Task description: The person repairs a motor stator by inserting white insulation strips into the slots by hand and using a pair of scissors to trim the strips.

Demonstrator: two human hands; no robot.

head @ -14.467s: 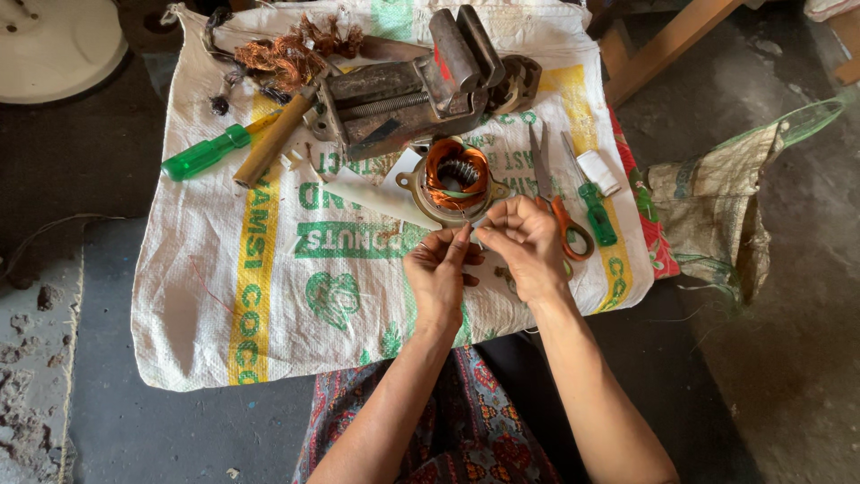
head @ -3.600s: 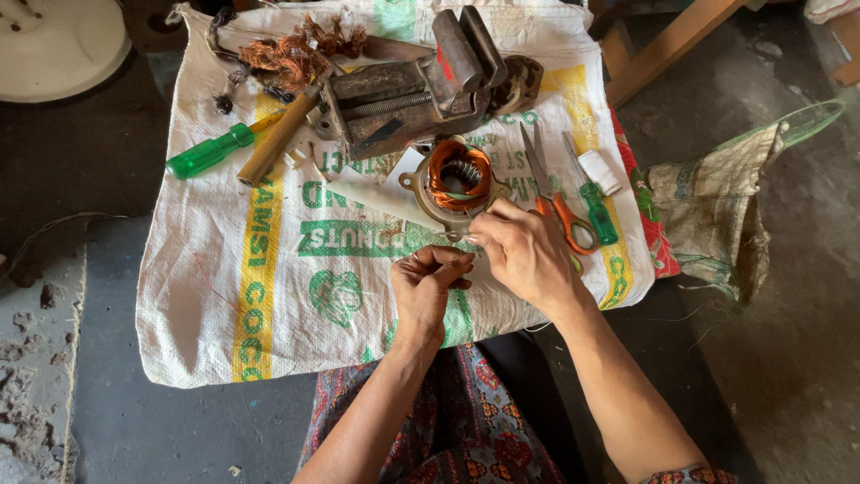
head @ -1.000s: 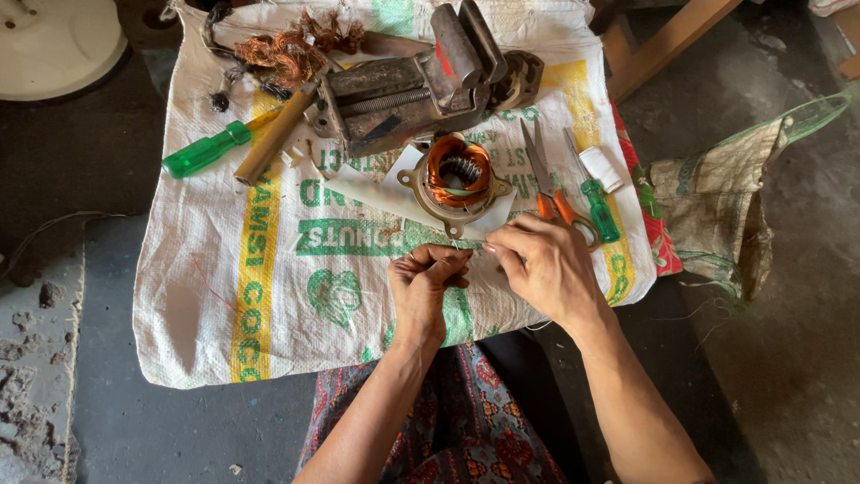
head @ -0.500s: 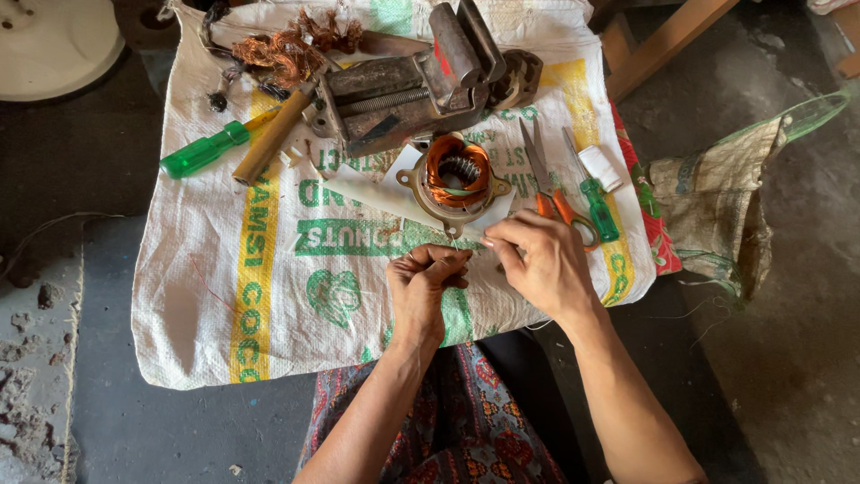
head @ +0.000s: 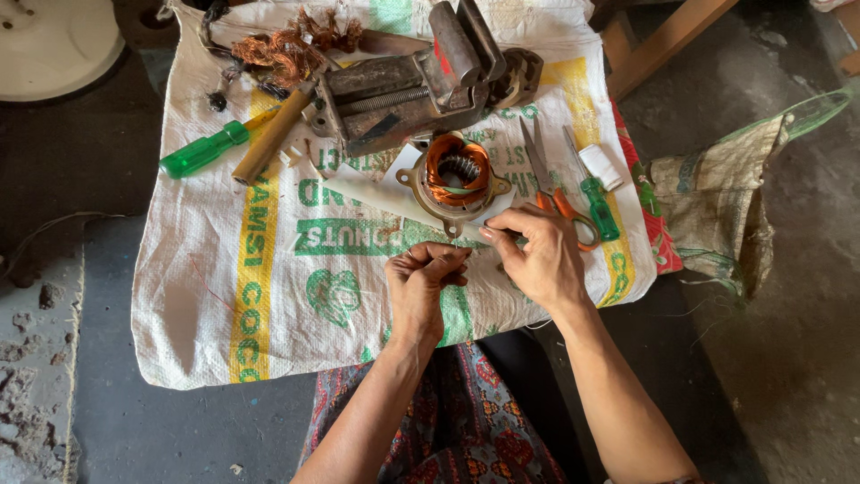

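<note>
Landmark: copper-wound stator (head: 456, 177), lying on the sack (head: 269, 269).
Left hand (head: 428, 285): just below the stator, my fingers curled tight, pinching something too fine to make out.
Right hand (head: 536, 255): nearer the stator, fingertips pressed together beside its lower right rim.
Axis: my pinches lie level, left to right.

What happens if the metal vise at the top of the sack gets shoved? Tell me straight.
The vise looks like solid iron, so it is probably heavy and would drag rather than slide. It lies on a loose woven sack, which would likely bunch up with it. Lying low on its side, it seems unlikely to roll or tip.
</note>
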